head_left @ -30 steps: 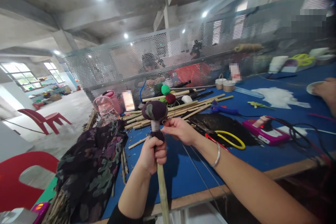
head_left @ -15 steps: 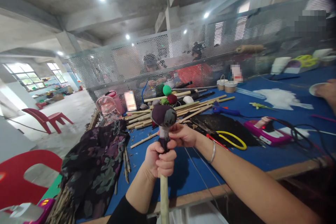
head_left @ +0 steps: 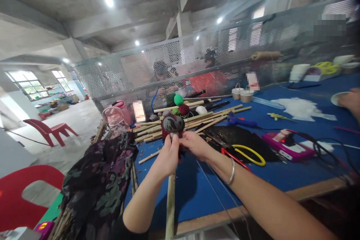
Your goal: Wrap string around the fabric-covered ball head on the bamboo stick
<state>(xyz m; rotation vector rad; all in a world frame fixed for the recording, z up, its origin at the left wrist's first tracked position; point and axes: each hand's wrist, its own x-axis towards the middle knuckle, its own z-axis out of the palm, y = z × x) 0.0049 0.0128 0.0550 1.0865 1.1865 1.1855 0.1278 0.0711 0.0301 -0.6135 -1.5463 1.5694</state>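
Observation:
A pale wooden stick [head_left: 170,206] stands upright in front of me, topped by a rounded head [head_left: 172,123] wrapped in dark floral cloth. My left hand [head_left: 169,154] is closed around the neck just below this head, thumb and fingers pressed on it. From the right, my right hand [head_left: 195,144] pinches at the same neck; what its fingertips hold is hidden. Thin grey strings [head_left: 215,192] run from below that hand over the table edge. A silver bangle [head_left: 231,171] is on the right wrist.
Scissors [head_left: 249,155] with yellow and red handles lie right, near a blue glue gun [head_left: 242,120] and magenta power strip [head_left: 287,147]. Wooden sticks [head_left: 153,132] are piled behind. Dark floral cloth [head_left: 97,183] drapes left. Another person's hand [head_left: 350,101] is at far right.
My left hand has moved up from the stick's shaft to the neck under the head. The head has turned and dropped slightly; the right hand stays close beside it.

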